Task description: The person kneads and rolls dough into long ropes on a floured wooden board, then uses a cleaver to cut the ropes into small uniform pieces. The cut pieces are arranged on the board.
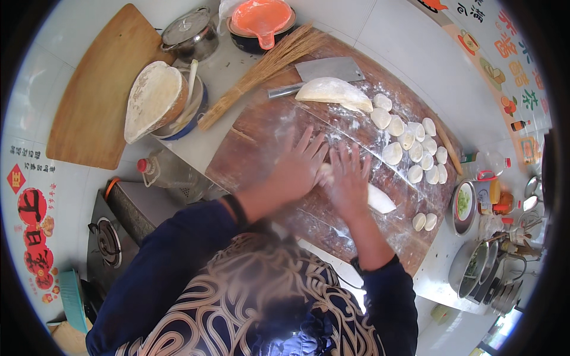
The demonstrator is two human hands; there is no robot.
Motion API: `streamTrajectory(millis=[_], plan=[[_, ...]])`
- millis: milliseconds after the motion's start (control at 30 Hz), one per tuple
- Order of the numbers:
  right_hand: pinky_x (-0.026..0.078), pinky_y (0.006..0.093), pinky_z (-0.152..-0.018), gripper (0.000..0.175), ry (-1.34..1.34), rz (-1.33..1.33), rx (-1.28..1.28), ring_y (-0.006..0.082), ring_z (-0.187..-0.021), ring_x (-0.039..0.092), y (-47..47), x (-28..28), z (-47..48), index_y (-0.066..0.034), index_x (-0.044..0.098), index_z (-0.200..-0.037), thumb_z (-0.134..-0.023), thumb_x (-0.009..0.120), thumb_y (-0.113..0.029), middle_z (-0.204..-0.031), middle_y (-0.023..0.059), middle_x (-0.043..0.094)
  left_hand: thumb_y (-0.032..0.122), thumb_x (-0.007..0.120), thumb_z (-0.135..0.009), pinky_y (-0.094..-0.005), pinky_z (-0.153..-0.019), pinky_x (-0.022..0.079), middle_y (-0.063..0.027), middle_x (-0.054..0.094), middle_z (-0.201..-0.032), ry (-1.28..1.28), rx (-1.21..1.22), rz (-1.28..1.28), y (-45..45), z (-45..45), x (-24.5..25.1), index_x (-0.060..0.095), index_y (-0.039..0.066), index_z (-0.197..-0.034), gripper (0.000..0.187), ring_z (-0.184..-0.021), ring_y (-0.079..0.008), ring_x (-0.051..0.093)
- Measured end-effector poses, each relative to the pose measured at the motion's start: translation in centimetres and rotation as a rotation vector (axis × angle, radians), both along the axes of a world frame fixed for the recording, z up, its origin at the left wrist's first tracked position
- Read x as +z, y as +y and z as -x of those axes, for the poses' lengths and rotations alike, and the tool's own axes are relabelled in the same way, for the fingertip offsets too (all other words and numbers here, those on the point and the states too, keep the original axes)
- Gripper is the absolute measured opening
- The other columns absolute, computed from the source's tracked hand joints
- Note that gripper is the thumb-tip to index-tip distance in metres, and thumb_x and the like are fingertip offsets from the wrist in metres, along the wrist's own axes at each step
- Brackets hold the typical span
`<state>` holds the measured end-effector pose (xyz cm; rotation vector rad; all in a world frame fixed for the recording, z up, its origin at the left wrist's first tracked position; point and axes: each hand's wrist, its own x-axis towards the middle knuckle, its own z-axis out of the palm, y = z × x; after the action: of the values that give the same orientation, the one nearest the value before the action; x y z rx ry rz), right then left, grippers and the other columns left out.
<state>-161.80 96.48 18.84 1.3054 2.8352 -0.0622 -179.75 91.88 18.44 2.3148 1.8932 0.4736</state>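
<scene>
My left hand (299, 165) and my right hand (350, 181) lie side by side, palms down and fingers spread, at a roll of white dough (381, 200). The right palm covers the roll's middle, and its far right end sticks out past the hand. Next to the left fingertips a short bit of dough shows, while the rest of that end is hidden. Beneath is a floured wooden board (254, 153). Beyond the hands rests a larger folded slab of dough (334, 92), beside a cleaver (330, 70). Several small cut dough pieces (415, 151) sit to the right.
A straw brush (267, 66) crosses the board's left edge. A rolling pin (449, 149) lies along the right edge. To the left stand a heart-shaped container (156, 100) and a plastic jug (167, 171). Metal bowls (463, 207) and bottles (483, 167) line the right counter.
</scene>
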Motion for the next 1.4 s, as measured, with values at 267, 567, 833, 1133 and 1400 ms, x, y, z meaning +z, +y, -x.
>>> streamTrajectory(millis=[267, 567, 833, 1133, 1400], plan=[[0.014, 0.0607, -0.126, 0.086, 0.051, 0.208, 0.044, 0.0344, -0.157, 0.024, -3.3, 1.3, -2.3, -0.0031, 0.038, -0.157, -0.088, 0.075, -0.037, -0.168, 0.0132, 0.031, 0.031, 0.064, -0.095, -0.0574, -0.125, 0.022, -0.0115, 0.045, -0.16, -0.196, -0.198, 0.133, -1.4, 2.3, -0.1, 0.051, 0.011, -0.15, 0.061, -0.152, -0.0342, 0.034], [0.009, 0.0583, -0.128, 0.076, 0.003, -0.065, -0.071, 0.0351, -0.158, 0.02, 1.4, -0.7, -3.9, -0.0027, 0.037, -0.158, -0.094, 0.066, -0.032, -0.169, 0.0117, 0.029, 0.039, 0.066, -0.095, -0.0582, -0.122, 0.024, -0.0197, 0.049, -0.154, 0.022, -0.007, -0.095, 2.0, 0.6, -0.7, 0.05, 0.001, -0.149, 0.068, -0.146, -0.0382, 0.039], [0.013, 0.0562, -0.128, 0.063, 0.112, 0.248, -0.154, 0.037, -0.156, 0.025, -2.9, 0.2, -5.1, -0.0033, 0.04, -0.155, -0.1, 0.052, -0.032, -0.163, 0.0194, 0.036, 0.049, 0.066, -0.092, -0.0539, -0.126, 0.021, -0.0242, 0.045, -0.156, -0.307, -0.344, 0.047, 0.2, -7.2, -1.0, 0.045, -0.005, -0.151, 0.083, -0.15, -0.0436, 0.034], [0.005, 0.0568, -0.129, 0.057, -0.151, -0.084, -0.096, 0.035, -0.159, 0.018, 3.5, 0.2, -5.8, -0.0113, 0.039, -0.159, -0.107, 0.043, -0.037, -0.168, 0.0138, 0.031, 0.051, 0.065, -0.092, -0.0602, -0.125, 0.018, -0.0223, 0.045, -0.157, -0.14, -0.044, -0.14, 5.9, -6.3, -0.7, 0.047, -0.002, -0.151, 0.081, -0.151, -0.0434, 0.031], [0.009, 0.0596, -0.128, 0.078, -0.013, 0.221, 0.005, 0.0351, -0.159, 0.018, -1.1, 1.2, -7.0, -0.0115, 0.043, -0.157, -0.088, 0.076, -0.024, -0.169, 0.0106, 0.029, 0.046, 0.066, -0.093, -0.0548, -0.125, 0.022, -0.0158, 0.053, -0.152, -0.065, -0.377, 0.127, 2.0, -2.8, -2.1, 0.059, 0.002, -0.142, 0.066, -0.15, -0.0327, 0.037]])
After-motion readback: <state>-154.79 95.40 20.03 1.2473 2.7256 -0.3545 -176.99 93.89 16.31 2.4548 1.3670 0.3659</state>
